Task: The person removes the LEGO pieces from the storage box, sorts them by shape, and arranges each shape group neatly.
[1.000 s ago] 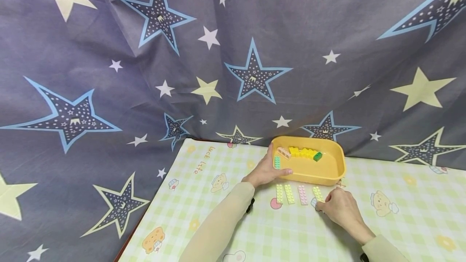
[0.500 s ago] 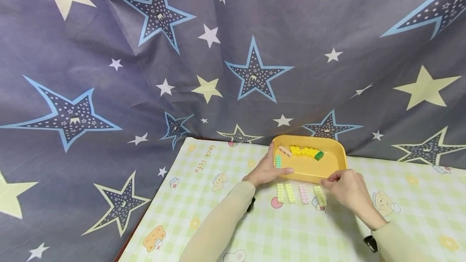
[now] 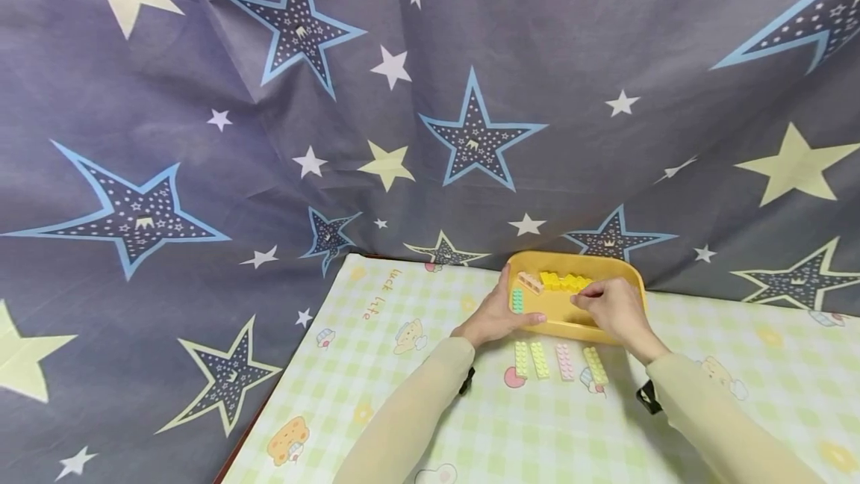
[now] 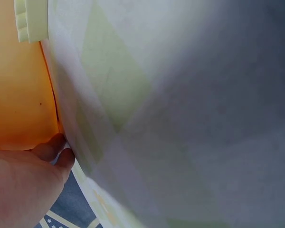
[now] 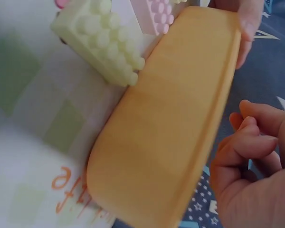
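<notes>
Head view: holds R hand [image 3: 614, 309] over tray [image 3: 571, 331] w/ fingers [image 3: 594, 287] bent; cannot tell if gripping sth. Just beyond fingertips, finds yellow bricks [image 3: 563, 281], in row lengthwise along tray. Grips tray's L end w/ L hand [image 3: 494, 317], farther from row.

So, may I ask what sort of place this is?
Probably an indoor play or work corner, though too little shows to be sure. A star-patterned cloth hangs behind a checked cartoon tablecloth, and toy bricks lie in and beside a yellow tray.
</notes>
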A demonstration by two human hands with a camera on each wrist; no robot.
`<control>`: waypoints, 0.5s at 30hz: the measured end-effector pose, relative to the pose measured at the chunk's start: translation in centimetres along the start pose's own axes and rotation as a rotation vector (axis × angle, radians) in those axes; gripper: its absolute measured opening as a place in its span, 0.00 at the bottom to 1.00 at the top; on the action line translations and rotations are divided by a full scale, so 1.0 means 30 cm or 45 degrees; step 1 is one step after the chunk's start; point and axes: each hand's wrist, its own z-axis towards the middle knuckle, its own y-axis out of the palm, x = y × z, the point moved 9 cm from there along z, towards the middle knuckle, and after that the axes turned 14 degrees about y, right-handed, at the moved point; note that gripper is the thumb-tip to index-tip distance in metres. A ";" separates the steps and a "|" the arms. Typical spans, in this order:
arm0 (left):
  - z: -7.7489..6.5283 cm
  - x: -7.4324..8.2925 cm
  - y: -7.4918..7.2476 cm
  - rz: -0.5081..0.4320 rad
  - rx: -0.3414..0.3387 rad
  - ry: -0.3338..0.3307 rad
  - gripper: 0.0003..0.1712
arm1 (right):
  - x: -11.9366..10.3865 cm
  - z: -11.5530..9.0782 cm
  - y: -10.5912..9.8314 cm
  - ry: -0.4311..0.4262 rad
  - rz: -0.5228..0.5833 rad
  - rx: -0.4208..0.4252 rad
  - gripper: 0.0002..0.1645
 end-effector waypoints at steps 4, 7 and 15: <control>-0.009 0.000 -0.009 0.007 0.012 -0.011 0.77 | -0.011 0.041 0.046 0.018 0.008 -0.023 0.12; -0.010 0.001 -0.015 0.014 0.021 -0.012 0.76 | -0.020 0.068 0.081 0.015 0.034 -0.032 0.12; -0.008 0.004 -0.003 0.025 0.005 -0.020 0.76 | -0.021 0.138 0.149 0.031 0.030 -0.043 0.11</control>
